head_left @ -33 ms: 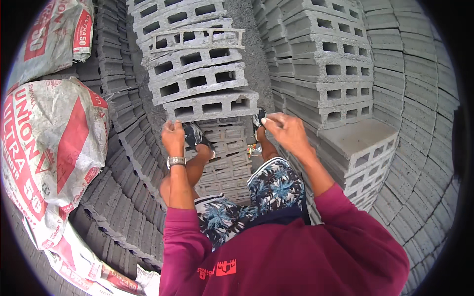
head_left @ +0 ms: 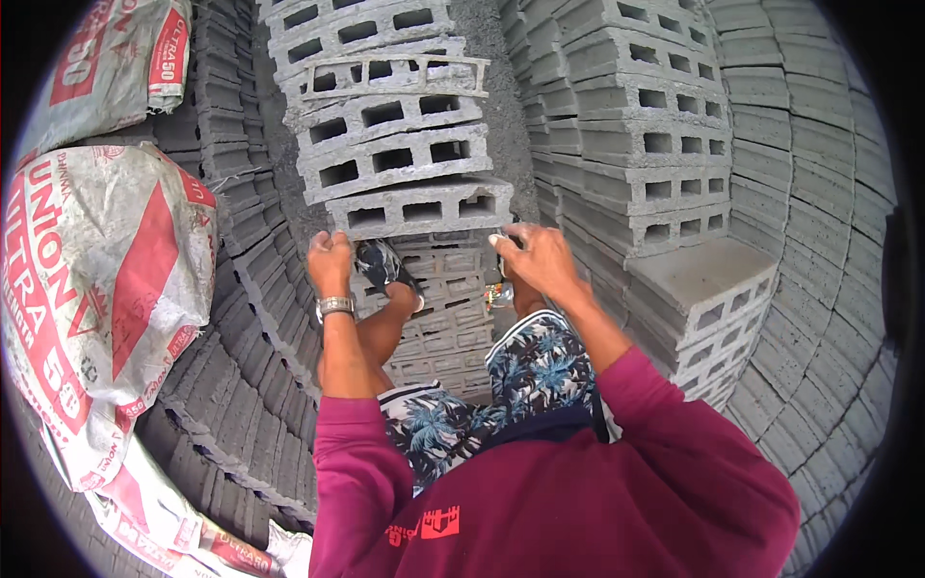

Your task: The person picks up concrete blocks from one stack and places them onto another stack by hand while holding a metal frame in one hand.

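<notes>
A grey hollow concrete block (head_left: pixel 419 210) lies at the near end of a row of similar blocks, its three openings facing me. Beside its lower left corner is my left hand (head_left: pixel 330 262), its fingers curled and bunched, with nothing visible in them. My right hand (head_left: pixel 540 260) hovers by the lower right corner, fingers bent and the thumb standing apart from the forefinger. It appears to hold nothing. Whether either hand touches the block, I cannot tell. Below the block, between my legs, several more hollow blocks (head_left: pixel 443 318) lie stacked.
Tall stacks of hollow blocks (head_left: pixel 665 144) stand to the right, with a lower stack (head_left: pixel 703 270) nearer me. Stacked blocks (head_left: pixel 231 414) also line the left, where white and red sacks (head_left: pixel 106 279) lie. My shod foot (head_left: pixel 381 265) is near the row.
My right hand has shifted left, closer to the block's right end. My left hand has moved slightly left. The row of blocks appears a little further right and lower in view.
</notes>
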`<act>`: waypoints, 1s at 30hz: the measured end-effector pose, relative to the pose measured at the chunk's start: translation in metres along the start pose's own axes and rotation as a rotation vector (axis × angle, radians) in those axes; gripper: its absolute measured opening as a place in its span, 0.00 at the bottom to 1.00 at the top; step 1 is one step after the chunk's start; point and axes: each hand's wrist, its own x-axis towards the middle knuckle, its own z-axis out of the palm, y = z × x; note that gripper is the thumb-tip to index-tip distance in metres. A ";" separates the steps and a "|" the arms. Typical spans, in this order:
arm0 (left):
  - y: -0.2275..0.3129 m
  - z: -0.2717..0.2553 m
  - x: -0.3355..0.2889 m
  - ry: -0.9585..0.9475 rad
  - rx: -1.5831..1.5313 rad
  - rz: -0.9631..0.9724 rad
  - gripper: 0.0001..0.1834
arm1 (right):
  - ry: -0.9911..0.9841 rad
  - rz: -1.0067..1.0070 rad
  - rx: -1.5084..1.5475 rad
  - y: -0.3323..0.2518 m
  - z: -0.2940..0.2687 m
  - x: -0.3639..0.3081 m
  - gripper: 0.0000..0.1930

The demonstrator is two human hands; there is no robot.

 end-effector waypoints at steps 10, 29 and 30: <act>-0.071 0.003 0.113 -0.465 0.179 -0.068 0.55 | 0.003 0.266 -0.332 0.004 0.204 0.092 0.36; 0.049 -0.030 -0.165 0.002 0.105 -0.010 0.15 | 0.040 0.125 0.069 0.028 0.029 -0.022 0.21; 0.045 -0.044 -0.192 0.071 0.137 0.010 0.13 | 0.007 0.078 0.066 0.018 0.001 -0.032 0.21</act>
